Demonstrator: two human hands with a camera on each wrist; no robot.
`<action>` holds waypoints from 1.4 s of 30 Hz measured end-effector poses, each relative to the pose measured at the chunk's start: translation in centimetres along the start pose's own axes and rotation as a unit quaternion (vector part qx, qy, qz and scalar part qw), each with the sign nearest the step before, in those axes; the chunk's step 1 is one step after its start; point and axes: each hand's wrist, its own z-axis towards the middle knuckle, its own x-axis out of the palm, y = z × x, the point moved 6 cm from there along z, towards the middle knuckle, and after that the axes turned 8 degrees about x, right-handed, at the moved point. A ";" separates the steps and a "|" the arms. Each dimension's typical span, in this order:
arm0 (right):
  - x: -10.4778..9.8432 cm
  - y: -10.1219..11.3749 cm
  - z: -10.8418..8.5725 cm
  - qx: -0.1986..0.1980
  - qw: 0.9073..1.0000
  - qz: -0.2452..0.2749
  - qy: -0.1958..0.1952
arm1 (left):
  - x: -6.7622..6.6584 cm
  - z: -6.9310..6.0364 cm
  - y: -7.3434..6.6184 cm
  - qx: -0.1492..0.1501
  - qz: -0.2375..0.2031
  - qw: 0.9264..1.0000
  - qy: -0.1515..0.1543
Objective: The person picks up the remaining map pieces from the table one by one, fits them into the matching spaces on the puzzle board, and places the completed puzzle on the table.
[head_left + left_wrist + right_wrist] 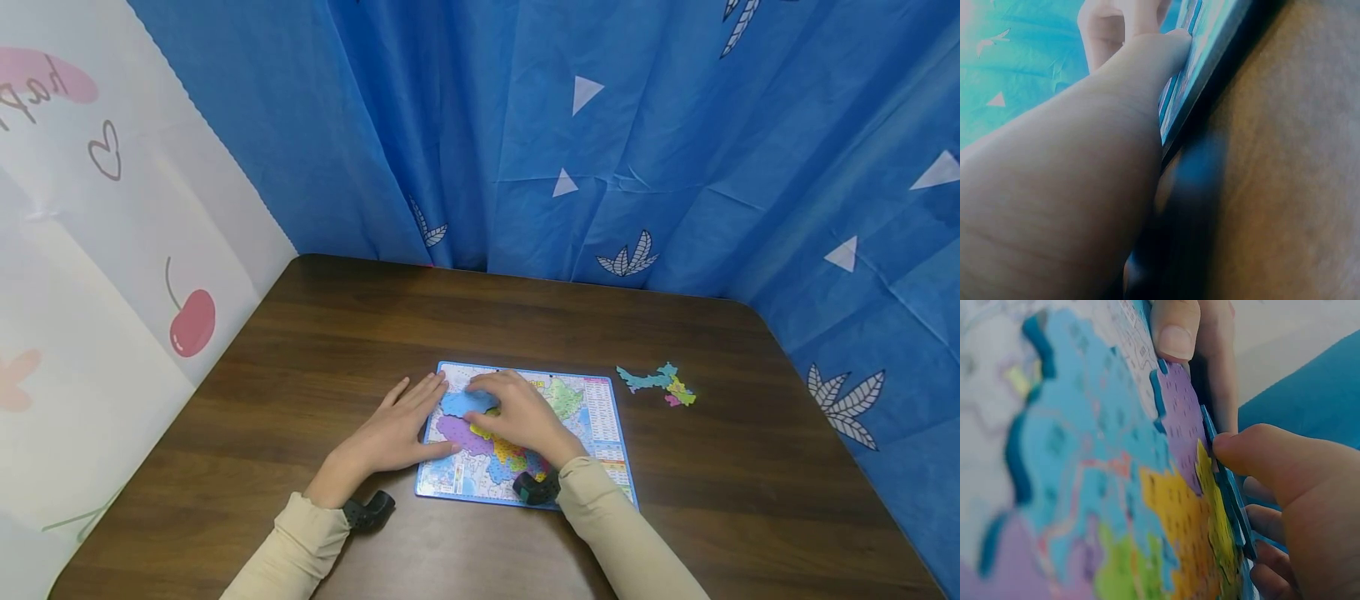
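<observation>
A map puzzle board (607, 433) with a blue border lies flat on the table. My right hand (521, 412) pinches a blue puzzle piece (461, 403) by its edges over the upper left of the map. In the right wrist view, that piece is seen edge-on and tilted, between the thumb and fingers. Just below it sits a purple puzzle piece (461, 437), with yellow, orange and light blue ones alongside. My left hand (401, 425) rests at the board's left edge with fingers extended, its thumb (1175, 337) touching the board near the purple piece.
To the right of the board, a long teal puzzle piece (645, 381) and a yellow-green one (681, 390) lie together on the wooden table (345, 325). A blue curtain (465, 125) hangs behind, a white printed one (112, 250) at left.
</observation>
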 end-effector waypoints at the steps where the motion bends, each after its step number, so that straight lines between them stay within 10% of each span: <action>1: 0.1 0.0 0.0 0.000 1.000 -0.001 0.001 | 0.0 0.0 0.0 0.000 0.001 1.000 0.000; 42: 0.3 -1.2 0.0 -0.005 0.999 0.033 0.033 | -0.1 -0.1 0.0 -0.003 -0.005 1.000 0.005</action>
